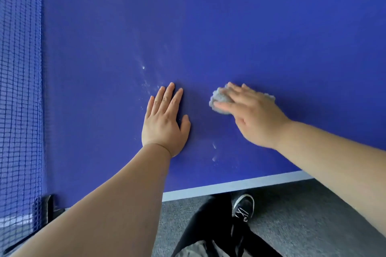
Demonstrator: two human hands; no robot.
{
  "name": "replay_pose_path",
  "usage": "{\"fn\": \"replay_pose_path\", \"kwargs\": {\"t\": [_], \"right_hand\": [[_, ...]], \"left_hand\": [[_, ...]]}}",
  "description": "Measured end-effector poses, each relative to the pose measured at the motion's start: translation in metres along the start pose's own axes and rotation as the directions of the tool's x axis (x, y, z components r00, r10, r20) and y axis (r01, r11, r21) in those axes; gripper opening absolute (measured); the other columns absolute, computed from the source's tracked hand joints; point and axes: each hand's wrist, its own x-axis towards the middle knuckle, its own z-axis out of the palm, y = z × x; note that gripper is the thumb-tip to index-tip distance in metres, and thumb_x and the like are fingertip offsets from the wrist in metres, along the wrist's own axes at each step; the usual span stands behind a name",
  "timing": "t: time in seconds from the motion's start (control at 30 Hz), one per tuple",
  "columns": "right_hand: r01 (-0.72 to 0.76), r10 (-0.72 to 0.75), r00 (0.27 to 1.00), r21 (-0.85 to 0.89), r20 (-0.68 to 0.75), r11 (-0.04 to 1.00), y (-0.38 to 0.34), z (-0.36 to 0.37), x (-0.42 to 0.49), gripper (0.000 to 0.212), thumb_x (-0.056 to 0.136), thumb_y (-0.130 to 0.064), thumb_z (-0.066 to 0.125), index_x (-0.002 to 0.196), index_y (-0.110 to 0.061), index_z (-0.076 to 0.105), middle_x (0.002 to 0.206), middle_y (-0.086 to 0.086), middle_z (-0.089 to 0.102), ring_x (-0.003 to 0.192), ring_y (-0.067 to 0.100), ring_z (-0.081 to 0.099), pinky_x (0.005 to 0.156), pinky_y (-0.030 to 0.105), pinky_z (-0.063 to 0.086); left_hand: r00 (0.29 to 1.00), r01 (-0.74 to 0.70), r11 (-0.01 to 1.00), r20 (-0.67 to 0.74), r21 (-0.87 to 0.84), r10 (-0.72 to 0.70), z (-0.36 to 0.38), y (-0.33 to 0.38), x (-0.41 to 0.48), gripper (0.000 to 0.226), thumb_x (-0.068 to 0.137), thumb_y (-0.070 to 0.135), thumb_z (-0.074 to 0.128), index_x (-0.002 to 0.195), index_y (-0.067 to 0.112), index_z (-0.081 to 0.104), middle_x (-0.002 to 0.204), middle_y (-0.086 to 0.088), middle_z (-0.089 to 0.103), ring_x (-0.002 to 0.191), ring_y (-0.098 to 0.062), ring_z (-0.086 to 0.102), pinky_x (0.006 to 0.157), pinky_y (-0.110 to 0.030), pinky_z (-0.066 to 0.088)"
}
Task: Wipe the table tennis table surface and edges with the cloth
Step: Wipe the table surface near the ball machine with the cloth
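Blue mesh net (18,89) borders the smooth matte table (250,27). Whitish smears (147,84) show beside the left hand (165,123), lying flat with fingers straight, so wiping looks unfinished. The crumpled grey cloth (219,100) sits on the table under the right hand (250,115), fingers pressing flat; edges seem undone

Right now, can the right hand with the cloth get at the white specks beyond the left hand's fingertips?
Probably yes. The right hand presses the grey cloth close by, but the left hand lies flat between cloth and white specks, so the cloth must curve round that hand.
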Motion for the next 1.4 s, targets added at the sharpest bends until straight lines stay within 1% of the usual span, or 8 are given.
{"fn": "replay_pose_path", "kwargs": {"t": [0.13,0.37,0.67,0.8,0.93,1.07,1.23,1.4], "right_hand": [[0.213,-0.226,0.965,0.106,0.134,0.971,-0.03,0.007,-0.052,0.065,0.083,0.015,0.061,0.138,-0.019,0.067,0.155,0.01,0.051,0.145,0.035,0.046,0.116,0.058,0.04],[-0.344,0.348,0.937,0.087,-0.027,0.935,0.04,-0.03,0.017,0.065,0.1,0.002,0.038,0.152,-0.036,0.048,0.165,-0.01,0.034,0.158,0.019,0.021,0.116,0.058,0.036],[0.199,-0.221,0.968,0.174,0.121,0.965,-0.071,0.024,-0.083,0.059,0.093,-0.002,0.043,0.144,-0.025,0.062,0.157,0.003,0.049,0.148,0.025,0.043,0.117,0.05,0.041],[-0.116,0.126,0.991,0.202,-0.037,0.972,-0.028,0.003,-0.033,0.067,0.089,0.014,0.053,0.144,-0.023,0.061,0.157,0.002,0.049,0.148,0.027,0.044,0.112,0.056,0.046],[-0.318,0.321,0.947,0.085,-0.032,0.944,-0.004,-0.002,0.03,0.058,0.103,-0.007,0.04,0.156,-0.032,0.043,0.164,-0.001,0.036,0.156,0.027,0.026,0.111,0.061,0.042],[-0.004,0.005,0.999,0.008,-0.032,1.0,-0.043,0.028,0.004,0.056,0.098,-0.008,0.053,0.152,-0.023,0.051,0.159,0.01,0.046,0.149,0.034,0.039,0.121,0.054,0.034],[0.341,-0.352,0.929,0.105,0.117,0.934,-0.077,0.043,-0.078,0.054,0.096,-0.004,0.051,0.145,-0.025,0.061,0.157,0.005,0.05,0.147,0.027,0.044,0.119,0.048,0.039],[-0.111,0.115,0.991,0.059,-0.07,0.992,-0.035,0.02,-0.012,0.051,0.101,0.001,0.057,0.148,-0.016,0.056,0.159,0.013,0.045,0.148,0.035,0.041,0.119,0.053,0.037]], "left_hand": [[1.0,0.002,1.0,-0.001,-0.004,-0.002,0.0,0.0,0.001,0.069,0.097,0.044,0.036,0.163,0.029,0.026,0.173,0.008,0.015,0.16,-0.017,0.008,0.13,-0.042,0.01],[1.0,0.014,1.0,-0.001,0.003,-0.014,0.001,-0.001,0.0,0.068,0.097,0.046,0.033,0.163,0.031,0.024,0.173,0.01,0.013,0.16,-0.014,0.005,0.13,-0.041,0.008],[1.0,0.015,1.0,0.005,-0.01,-0.015,-0.002,0.001,0.001,0.069,0.096,0.044,0.036,0.163,0.03,0.026,0.173,0.009,0.015,0.16,-0.015,0.007,0.13,-0.042,0.009],[1.0,0.014,1.0,0.012,-0.005,-0.014,-0.001,-0.001,0.0,0.07,0.097,0.046,0.034,0.164,0.031,0.024,0.173,0.009,0.013,0.16,-0.015,0.005,0.13,-0.041,0.007],[1.0,0.016,1.0,0.004,-0.007,-0.016,-0.001,0.001,0.001,0.069,0.097,0.045,0.034,0.164,0.03,0.025,0.173,0.009,0.014,0.16,-0.015,0.006,0.131,-0.041,0.007],[1.0,0.002,1.0,-0.003,-0.021,-0.002,0.0,-0.001,0.0,0.069,0.097,0.045,0.036,0.163,0.029,0.027,0.173,0.007,0.016,0.16,-0.016,0.008,0.131,-0.041,0.007],[1.0,-0.004,0.999,-0.024,-0.034,0.003,0.0,0.0,-0.001,0.069,0.096,0.044,0.035,0.163,0.027,0.03,0.172,0.006,0.019,0.16,-0.018,0.011,0.13,-0.041,0.008],[1.0,-0.011,0.999,-0.025,-0.033,0.01,0.001,-0.001,-0.002,0.068,0.097,0.045,0.035,0.163,0.028,0.029,0.173,0.006,0.018,0.16,-0.017,0.009,0.13,-0.04,0.006]]}}
